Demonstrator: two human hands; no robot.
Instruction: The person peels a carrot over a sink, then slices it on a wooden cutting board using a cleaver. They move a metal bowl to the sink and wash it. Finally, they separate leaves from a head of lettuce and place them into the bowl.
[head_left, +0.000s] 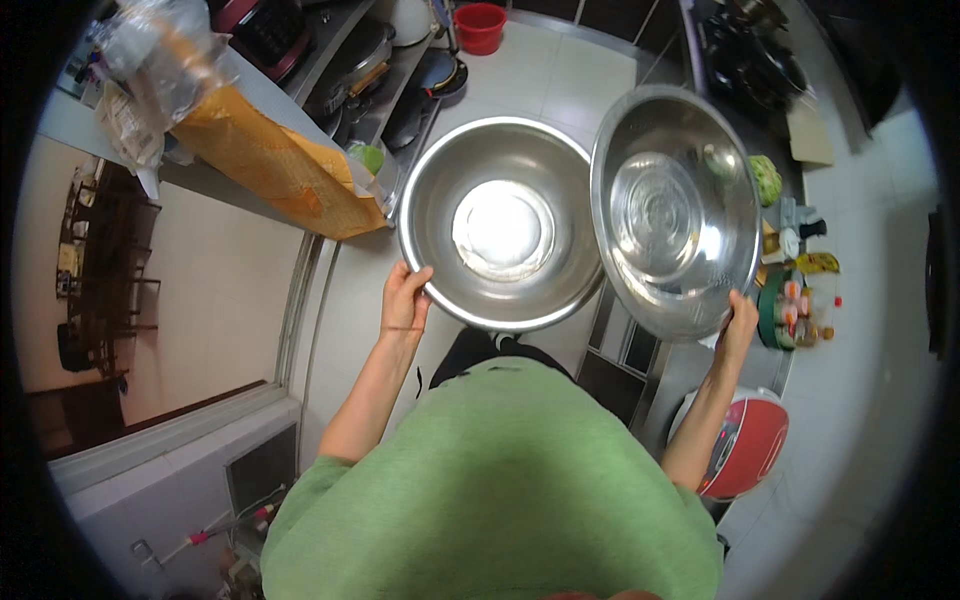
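Two large stainless-steel basins are held up before me, side by side. My left hand (407, 298) grips the rim of the left basin (427, 187) at its lower left, thumb over the edge. That basin faces up, and nothing shows inside it. On the other side, my right hand (737, 324) holds the right basin (667, 210) by its lower right rim. This second basin is tilted, its inside turned towards me, with a wet-looking sheen. Its left rim overlaps the right edge of the first basin; whether they touch I cannot tell.
A red rice cooker (754, 442) stands on the right counter, below a green rack of condiment bottles (787, 311) and a green cabbage (765, 180). Left, a shelf (409, 94) carries pans beside a yellow padded envelope (277, 165). A red bucket (480, 28) sits on the floor ahead.
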